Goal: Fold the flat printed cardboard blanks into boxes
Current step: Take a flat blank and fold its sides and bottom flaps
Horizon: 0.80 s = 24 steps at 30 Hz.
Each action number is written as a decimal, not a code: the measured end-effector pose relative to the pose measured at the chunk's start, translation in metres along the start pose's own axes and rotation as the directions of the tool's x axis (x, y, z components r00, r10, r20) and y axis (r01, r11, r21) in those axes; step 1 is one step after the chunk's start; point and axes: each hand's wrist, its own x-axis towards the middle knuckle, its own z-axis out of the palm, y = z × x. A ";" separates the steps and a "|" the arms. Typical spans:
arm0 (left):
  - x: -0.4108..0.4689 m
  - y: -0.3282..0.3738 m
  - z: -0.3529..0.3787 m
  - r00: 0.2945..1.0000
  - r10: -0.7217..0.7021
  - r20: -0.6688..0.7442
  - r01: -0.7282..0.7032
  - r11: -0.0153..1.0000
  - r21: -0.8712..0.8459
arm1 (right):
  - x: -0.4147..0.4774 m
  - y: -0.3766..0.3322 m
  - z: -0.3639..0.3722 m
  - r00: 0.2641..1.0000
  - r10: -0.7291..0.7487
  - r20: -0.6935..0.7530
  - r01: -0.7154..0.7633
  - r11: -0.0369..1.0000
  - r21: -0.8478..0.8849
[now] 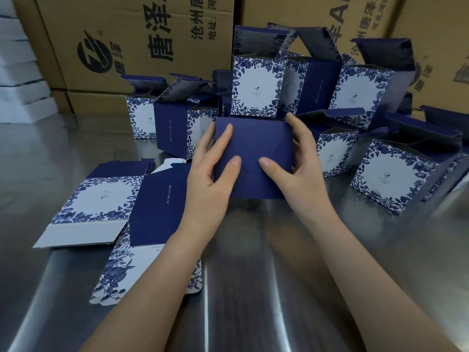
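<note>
My left hand (213, 174) and right hand (294, 168) clamp the box (253, 143), thumbs (234, 162) on its flaps (250, 179); pressing evenly should lock them.

Both forearms pointed toward twelve o'clock; left hand (210, 168) at nine, right hand (297, 163) at three, gripped the box (253, 148), thumbs pressing.

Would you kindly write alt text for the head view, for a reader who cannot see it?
The left hand and right hand hold a navy box at a steel table, thumbs on its closed flaps. Flat printed blanks lie to the left; folded boxes with open lids stand behind, before brown cartons.
</note>
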 end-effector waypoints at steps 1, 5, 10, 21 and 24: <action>0.000 0.000 0.000 1.000 0.007 -0.018 -0.007 0.999 0.032 | 0.000 0.000 0.000 1.000 0.010 0.002 -0.010 1.000 -0.010; 0.000 -0.002 -0.001 0.996 0.036 -0.085 -0.025 0.991 0.130 | -0.001 -0.004 0.000 0.999 -0.005 0.032 0.007 0.997 -0.072; 0.002 -0.004 -0.003 0.993 0.077 -0.091 -0.060 0.982 0.176 | -0.002 -0.007 0.001 0.997 -0.074 0.020 0.076 0.989 -0.124; 0.000 -0.001 0.001 0.962 0.195 -0.189 -0.144 0.956 0.254 | -0.004 -0.004 0.006 0.988 -0.140 -0.063 0.126 0.974 -0.187; -0.001 0.000 0.001 0.958 0.203 -0.201 -0.147 0.953 0.264 | -0.004 -0.003 0.007 0.985 -0.154 -0.079 0.134 0.969 -0.207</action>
